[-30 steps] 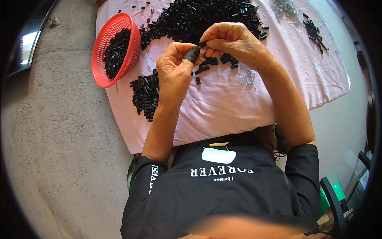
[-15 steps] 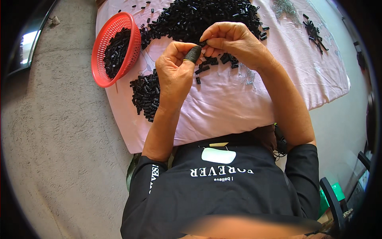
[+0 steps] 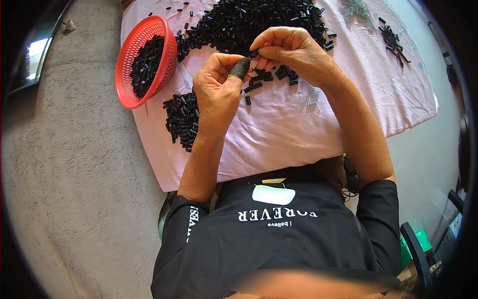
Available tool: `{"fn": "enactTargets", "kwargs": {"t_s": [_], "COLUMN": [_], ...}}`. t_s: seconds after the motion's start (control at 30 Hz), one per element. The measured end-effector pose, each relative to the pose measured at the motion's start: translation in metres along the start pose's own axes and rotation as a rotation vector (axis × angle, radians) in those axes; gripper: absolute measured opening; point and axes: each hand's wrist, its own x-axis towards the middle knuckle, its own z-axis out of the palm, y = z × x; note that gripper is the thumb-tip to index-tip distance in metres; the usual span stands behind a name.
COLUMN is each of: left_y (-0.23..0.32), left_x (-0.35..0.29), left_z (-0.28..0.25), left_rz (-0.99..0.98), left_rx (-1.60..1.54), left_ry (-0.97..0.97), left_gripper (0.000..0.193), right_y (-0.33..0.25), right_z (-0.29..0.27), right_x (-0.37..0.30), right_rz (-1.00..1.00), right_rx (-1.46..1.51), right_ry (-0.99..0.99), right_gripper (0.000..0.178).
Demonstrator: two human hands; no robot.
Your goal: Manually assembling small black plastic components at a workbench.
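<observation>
White lettering marks the black shirt (image 3: 298, 244) nearest. Beyond it, pink cloth covers the surface (image 3: 279, 144), beside rough grey floor (image 3: 89, 164). The left hand (image 3: 219, 82) and right hand (image 3: 296, 52) share a closed, fingertip grip on a small black piece (image 3: 254, 53), mostly hidden, before a heap of glossy black tubes (image 3: 259, 20).

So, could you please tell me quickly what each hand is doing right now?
Left hand: closed, black-covered thumb uppermost; whether it grips anything is hidden.
Right hand: closed, pinching a small black piece.
</observation>
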Motion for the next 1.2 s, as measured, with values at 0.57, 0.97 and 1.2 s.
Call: {"fn": "enactTargets", "kwargs": {"t_s": [0.57, 0.97, 1.2], "left_y": [0.002, -0.006, -0.005], "left_x": [-0.002, 0.003, 0.002], "left_z": [0.006, -0.003, -0.004], "left_rz": [0.036, 0.069, 0.094], "left_rx": [0.013, -0.132, -0.096], "left_ry": [0.037, -0.087, -0.109], "left_gripper": [0.009, 0.016, 0.016], "right_y": [0.004, 0.001, 0.002], "right_z": [0.005, 0.003, 0.002], "right_x": [0.0, -0.002, -0.002], "right_rz": [-0.071, 0.004, 0.002], "right_rx": [0.001, 0.13, 0.113], "right_ry": [-0.007, -0.014, -0.028], "right_gripper": [0.014, 0.017, 0.019]}}
